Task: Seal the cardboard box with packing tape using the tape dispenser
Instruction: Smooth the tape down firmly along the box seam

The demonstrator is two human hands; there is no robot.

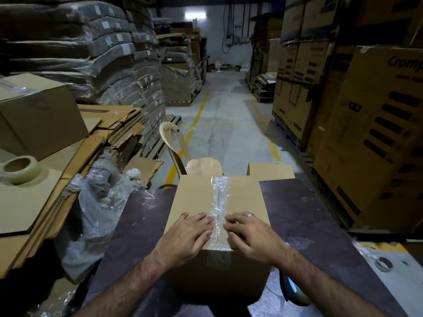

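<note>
Clear packing tape [219,207] already covers the brown cardboard box [194,202] seam at lower centre, so only pressing down seems left, the left hand [190,234] and right hand [249,234] flat and released beside it.

A lamp [196,15] far beyond the cardboard box [194,200] is casting dim light; tape [219,197] on the box is glaring, and stacks [370,138] either side are bowing, darkening.
</note>
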